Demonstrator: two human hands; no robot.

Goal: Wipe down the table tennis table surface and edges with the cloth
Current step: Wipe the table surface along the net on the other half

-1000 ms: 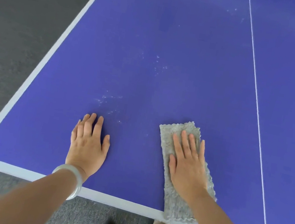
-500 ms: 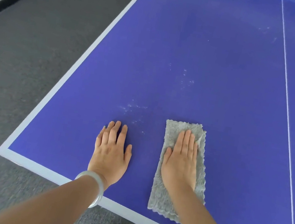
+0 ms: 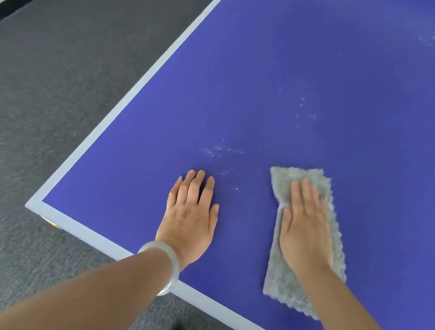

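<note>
Cloth (image 3: 281, 279) partly under right hand (image 3: 306, 231)

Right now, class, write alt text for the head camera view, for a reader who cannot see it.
A person's right hand presses flat on a fuzzy grey rectangular cloth on a blue table tennis table; the left hand rests flat beside it. Pale specks dot the surface ahead of the left hand.

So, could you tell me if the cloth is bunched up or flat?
Flat: the cloth lies as a long strip on the table, under the open right hand.
</note>
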